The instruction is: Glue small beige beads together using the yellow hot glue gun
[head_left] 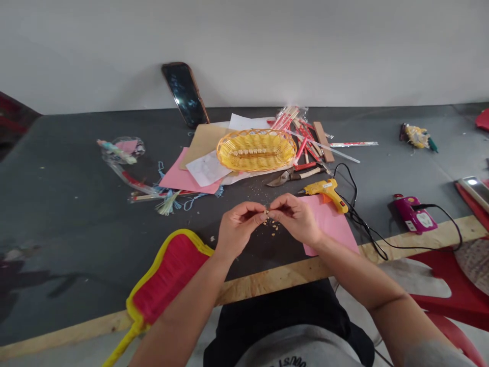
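Both left hand [237, 226] and right hand [296, 218] pinch one small bead [266, 212]; beyond them, one yellow basket [280, 155] holds a bead row [255, 152]

**What we cannot make out at the bench**

We see a tiny pale piece [266, 212] pinched where the fingertips of our left hand [239, 229] and right hand [296, 218] meet, but it is too small to name, and the fingers cover most of it. The crumbs [273, 224] under it are too fine to identify. Our red and yellow fan [162, 278] runs off the bottom edge, handle unseen. The pink paper [328, 224] is partly hidden by our right wrist. At the right edge, a red thing [483, 119] and a lit phone [476, 189] are cut off. The contents of the yellow basket [255, 149] stay unclear.
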`<state>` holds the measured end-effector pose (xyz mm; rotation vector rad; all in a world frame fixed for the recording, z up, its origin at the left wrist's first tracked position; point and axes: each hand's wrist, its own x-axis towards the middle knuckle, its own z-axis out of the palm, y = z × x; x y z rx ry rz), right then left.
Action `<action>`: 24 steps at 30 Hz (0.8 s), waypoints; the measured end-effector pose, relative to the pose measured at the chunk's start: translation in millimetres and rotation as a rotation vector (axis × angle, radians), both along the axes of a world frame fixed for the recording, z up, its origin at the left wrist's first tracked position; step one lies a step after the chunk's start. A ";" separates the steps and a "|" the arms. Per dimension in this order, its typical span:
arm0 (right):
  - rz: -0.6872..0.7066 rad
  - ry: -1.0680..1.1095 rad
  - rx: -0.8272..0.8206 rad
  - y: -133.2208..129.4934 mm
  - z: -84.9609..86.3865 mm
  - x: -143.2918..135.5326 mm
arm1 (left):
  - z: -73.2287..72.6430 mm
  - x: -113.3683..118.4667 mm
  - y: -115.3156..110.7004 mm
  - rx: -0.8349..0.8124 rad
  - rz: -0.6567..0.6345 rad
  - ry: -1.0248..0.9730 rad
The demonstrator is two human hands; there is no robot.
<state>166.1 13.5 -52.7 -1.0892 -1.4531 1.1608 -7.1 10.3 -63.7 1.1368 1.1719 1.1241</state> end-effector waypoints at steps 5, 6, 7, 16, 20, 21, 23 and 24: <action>0.060 0.019 -0.080 1.4 1.3 1.9 | 2.6 -1.2 -0.6 0.010 -0.023 0.009; 0.067 0.017 -0.087 1.3 1.7 2.2 | 3.2 -1.4 -0.8 0.014 -0.023 0.007; 0.072 0.015 -0.089 1.2 2.2 2.4 | 3.7 -1.5 -0.9 0.018 -0.023 0.005; 0.088 0.025 -0.073 -0.4 3.0 3.1 | 5.0 -0.6 -1.4 0.024 0.020 0.021; 0.106 -0.050 -0.003 -1.3 0.7 3.6 | 7.4 0.5 -0.9 0.037 0.035 0.048; 0.106 -0.066 0.013 -1.3 0.5 3.8 | 8.0 0.7 -0.8 0.043 0.036 0.056; 0.107 -0.086 0.036 -1.2 0.3 4.3 | 8.9 1.1 -0.8 0.048 0.039 0.067; 0.111 -0.089 0.044 -1.0 0.3 4.5 | 9.2 1.2 -0.8 0.048 0.040 0.072</action>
